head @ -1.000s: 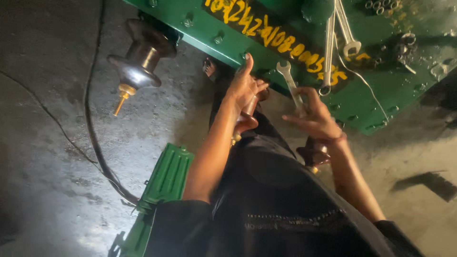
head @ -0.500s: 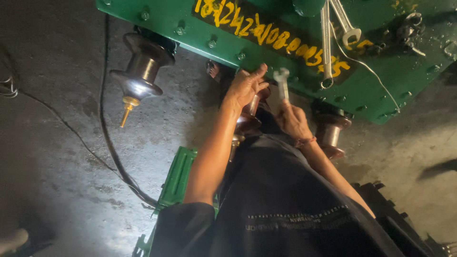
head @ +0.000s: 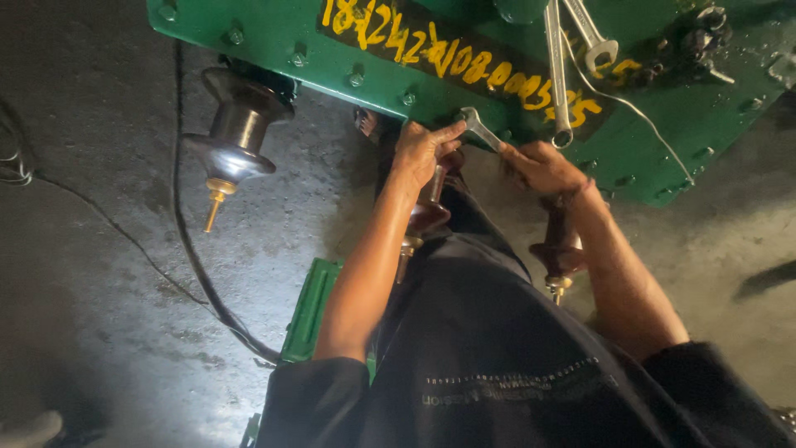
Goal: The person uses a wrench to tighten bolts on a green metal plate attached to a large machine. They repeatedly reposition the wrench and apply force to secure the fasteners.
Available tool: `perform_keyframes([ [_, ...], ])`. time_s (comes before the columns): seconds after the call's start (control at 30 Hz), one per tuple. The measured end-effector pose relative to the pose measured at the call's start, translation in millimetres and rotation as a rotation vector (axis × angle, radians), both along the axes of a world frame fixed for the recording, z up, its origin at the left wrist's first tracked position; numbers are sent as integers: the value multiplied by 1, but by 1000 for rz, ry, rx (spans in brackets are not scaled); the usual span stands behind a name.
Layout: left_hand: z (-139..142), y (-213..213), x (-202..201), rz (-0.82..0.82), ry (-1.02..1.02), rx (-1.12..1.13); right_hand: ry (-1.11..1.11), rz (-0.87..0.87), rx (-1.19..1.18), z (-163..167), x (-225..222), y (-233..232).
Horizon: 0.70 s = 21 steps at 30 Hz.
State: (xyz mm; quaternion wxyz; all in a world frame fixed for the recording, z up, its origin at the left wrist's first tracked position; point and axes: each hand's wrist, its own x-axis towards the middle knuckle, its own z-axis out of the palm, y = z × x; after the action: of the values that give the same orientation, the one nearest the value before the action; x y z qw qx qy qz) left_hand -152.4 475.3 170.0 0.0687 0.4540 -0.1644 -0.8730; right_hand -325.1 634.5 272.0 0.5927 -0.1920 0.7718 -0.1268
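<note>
Holding a steel wrench [head: 479, 129] by its shank, the right hand [head: 543, 166] has its fingers clenched around the lower end, while the left hand [head: 423, 148] steadies the tool's head with fingertips pressed near the open jaw end, just at the edge of the green metal cover [head: 274, 37]. The wrench sits at about twelve o'clock from the person's chest, between the two hands and against the cover's bolted rim. It looks stiff, fairly heavy for its size and smooth, so likely slick if oily; the best hold is far down the shank for leverage. Two more wrenches [head: 557, 75] lie on the cover at about one o'clock. A brown ribbed insulator [head: 236, 133] with a brass stud sticks out at ten o'clock; it looks brittle and best left unknocked. A black cable [head: 186, 249] runs over the concrete floor [head: 99, 315] at nine o'clock.
</note>
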Motion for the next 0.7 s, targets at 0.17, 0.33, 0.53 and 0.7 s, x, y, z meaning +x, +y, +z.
perform_keyframes([
  [0.17, 7, -3, -2, 17, 35, 33, 38, 141, -158, -7, 5, -2],
  [0.33, 7, -4, -5, 20, 67, 12, 5, 22, -209, -7, 34, 7],
  [0.53, -1, 3, -8, 47, 23, 5, 136, 462, -73, 21, -28, -28],
  [0.7, 1, 1, -15, 41, -154, -50, 56, 120, -80, 54, -85, -56],
])
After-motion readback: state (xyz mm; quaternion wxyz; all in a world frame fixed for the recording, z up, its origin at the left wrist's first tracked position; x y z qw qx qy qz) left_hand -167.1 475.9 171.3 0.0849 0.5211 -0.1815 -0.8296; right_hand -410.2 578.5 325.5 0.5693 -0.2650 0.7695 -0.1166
